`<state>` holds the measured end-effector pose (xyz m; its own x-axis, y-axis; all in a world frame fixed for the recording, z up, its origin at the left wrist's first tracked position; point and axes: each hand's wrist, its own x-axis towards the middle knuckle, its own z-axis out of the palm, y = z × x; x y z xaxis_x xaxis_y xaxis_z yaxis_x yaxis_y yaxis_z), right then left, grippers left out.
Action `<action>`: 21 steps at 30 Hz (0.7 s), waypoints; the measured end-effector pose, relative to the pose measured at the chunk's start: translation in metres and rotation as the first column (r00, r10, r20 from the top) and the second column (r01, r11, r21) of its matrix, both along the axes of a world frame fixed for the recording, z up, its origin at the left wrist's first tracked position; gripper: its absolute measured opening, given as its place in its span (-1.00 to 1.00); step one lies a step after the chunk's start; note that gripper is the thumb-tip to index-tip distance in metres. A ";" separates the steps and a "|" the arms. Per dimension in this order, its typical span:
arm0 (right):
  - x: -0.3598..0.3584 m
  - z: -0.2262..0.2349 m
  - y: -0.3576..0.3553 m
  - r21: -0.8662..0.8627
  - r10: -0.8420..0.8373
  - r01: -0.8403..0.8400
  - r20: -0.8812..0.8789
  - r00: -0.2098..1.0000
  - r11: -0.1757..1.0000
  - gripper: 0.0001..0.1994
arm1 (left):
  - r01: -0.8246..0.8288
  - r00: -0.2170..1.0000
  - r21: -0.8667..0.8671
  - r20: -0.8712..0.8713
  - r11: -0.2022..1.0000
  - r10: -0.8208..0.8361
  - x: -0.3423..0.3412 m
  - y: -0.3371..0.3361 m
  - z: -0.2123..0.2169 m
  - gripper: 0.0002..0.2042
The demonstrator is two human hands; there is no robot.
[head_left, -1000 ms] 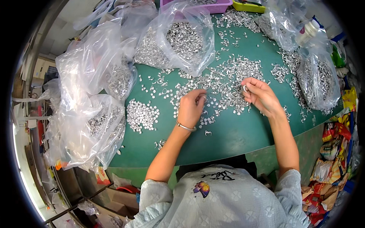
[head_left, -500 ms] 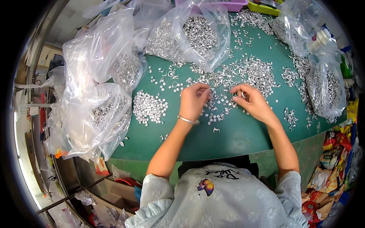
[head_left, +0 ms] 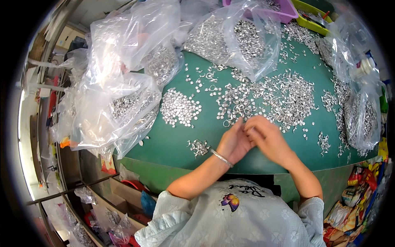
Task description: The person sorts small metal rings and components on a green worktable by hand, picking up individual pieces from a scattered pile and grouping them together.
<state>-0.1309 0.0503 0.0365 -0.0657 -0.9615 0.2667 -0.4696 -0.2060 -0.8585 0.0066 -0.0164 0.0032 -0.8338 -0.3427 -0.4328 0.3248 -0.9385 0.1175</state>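
Small silvery metal rings point(head_left: 271, 92) lie strewn in a glittering, loose heap over the smooth green table point(head_left: 173, 144), the heap sitting just beyond the hands and touching their fingertips; each piece is tiny, shiny and round, too many to count. Two smaller groups lie apart from it: a flat, dense patch of rings point(head_left: 180, 108) to the left, and a little cluster point(head_left: 198, 147) near the table's front edge. The left hand point(head_left: 235, 142) and the right hand point(head_left: 266, 138) meet at the near rim of the heap, fingers curled toward each other and touching; both are blurred, so whether they pinch a piece between them cannot be told. A thin metal bangle point(head_left: 222, 158) circles the left wrist.

Crinkled clear plastic bags ring the table; one large open bag point(head_left: 238, 37) at the back holds a thick mass of the same silvery parts; a bulging bag point(head_left: 119, 103) at the left shows more metal through its folds; a narrower bag point(head_left: 364, 115) at the right is packed with them too. A purple tray point(head_left: 284, 14) and a yellow-green tray point(head_left: 310, 16) sit at the far edge, their contents hard to tell. Colourful packets point(head_left: 349, 210) pile up low on the right.
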 end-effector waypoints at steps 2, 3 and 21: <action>0.011 0.014 0.005 -0.040 0.061 -0.069 -0.182 0.981 0.997 -0.84 | -0.029 0.982 0.029 0.185 0.999 0.023 0.002 0.007 0.009 -0.69; 0.017 0.022 0.004 -0.070 0.097 -0.120 -0.270 0.958 0.990 -0.81 | -0.054 0.984 0.017 0.172 0.998 0.050 0.008 0.009 0.009 -0.69; -0.008 0.000 0.026 0.272 0.092 -0.060 -0.106 0.990 0.960 -0.82 | -0.492 0.708 -0.737 -0.029 0.463 0.705 0.078 -0.144 0.152 -0.76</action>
